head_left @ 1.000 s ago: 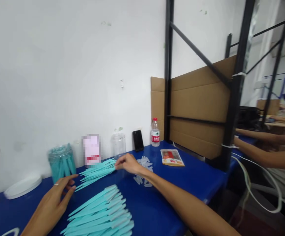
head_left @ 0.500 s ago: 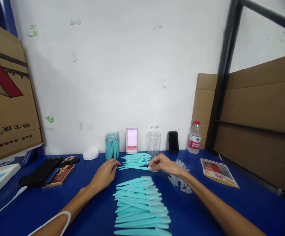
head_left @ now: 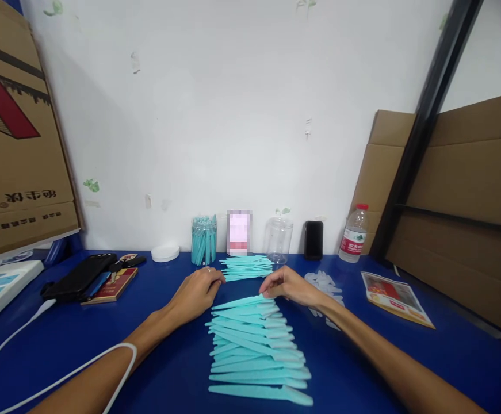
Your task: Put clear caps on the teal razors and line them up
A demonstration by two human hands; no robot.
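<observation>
A long row of teal plastic sticks (head_left: 254, 345) lies on the blue table (head_left: 405, 368) in front of me. A smaller pile of the same sticks (head_left: 245, 267) sits behind it. My right hand (head_left: 287, 286) pinches the wide end of one teal stick (head_left: 241, 302) at the far end of the row. My left hand (head_left: 196, 293), with a ring on one finger, rests curled on the table by that stick's pointed end. A clear jar full of teal sticks (head_left: 203, 240) and an empty clear jar (head_left: 279, 240) stand at the wall.
Clear plastic caps (head_left: 325, 284) lie right of my right hand. A phone (head_left: 313, 240), a water bottle (head_left: 354, 233) and a white lid (head_left: 165, 252) stand at the back. A black pouch (head_left: 77, 277), a red booklet (head_left: 112, 286), a leaflet (head_left: 394, 298), cardboard boxes (head_left: 12, 132) and a black rack post (head_left: 423, 132) flank the table.
The view swung left from the neighbouring person to face the table. My right hand carried one stick from the far pile toward me onto the near row; my left hand followed.
</observation>
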